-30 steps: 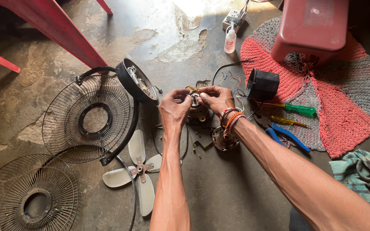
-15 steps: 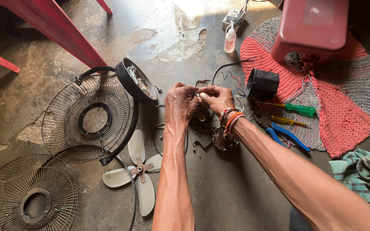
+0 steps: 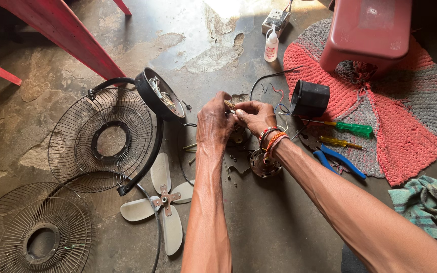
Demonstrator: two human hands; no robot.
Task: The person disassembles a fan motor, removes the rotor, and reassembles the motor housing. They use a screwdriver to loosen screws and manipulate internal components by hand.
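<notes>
Both hands meet over a concrete floor (image 3: 279, 237), fingertips pinched together on a small brass-coloured part (image 3: 228, 104). Left hand (image 3: 214, 125) curled narrow, gripping the part from its side; right hand (image 3: 255, 116) pinching it from the other side, beaded bracelets (image 3: 270, 140) on that wrist. What the part is exactly, too small to tell.

Directly under the hands: a round motor piece (image 3: 264, 164) and loose metal bits on the floor. Just right of the right hand sits a black motor cover (image 3: 309, 98), with thin wires (image 3: 278, 96) between it and the hands. Further right, on a red and grey woven mat (image 3: 410, 126): a green-handled screwdriver (image 3: 352, 129), a yellow-handled screwdriver (image 3: 337, 142) and blue-handled pliers (image 3: 340, 162).

Left of the left hand: black fan housing (image 3: 159, 95) tilted, leaning by a wire fan guard (image 3: 102, 139). Second wire guard (image 3: 36, 235) lies further left, nearer the person. White fan blade (image 3: 164, 202) lies below the left forearm's side.

Beyond the hands: small white bottle (image 3: 271, 46), red plastic stool (image 3: 367, 30) on the mat. Teal checked cloth (image 3: 426, 202) well right of the right arm.
</notes>
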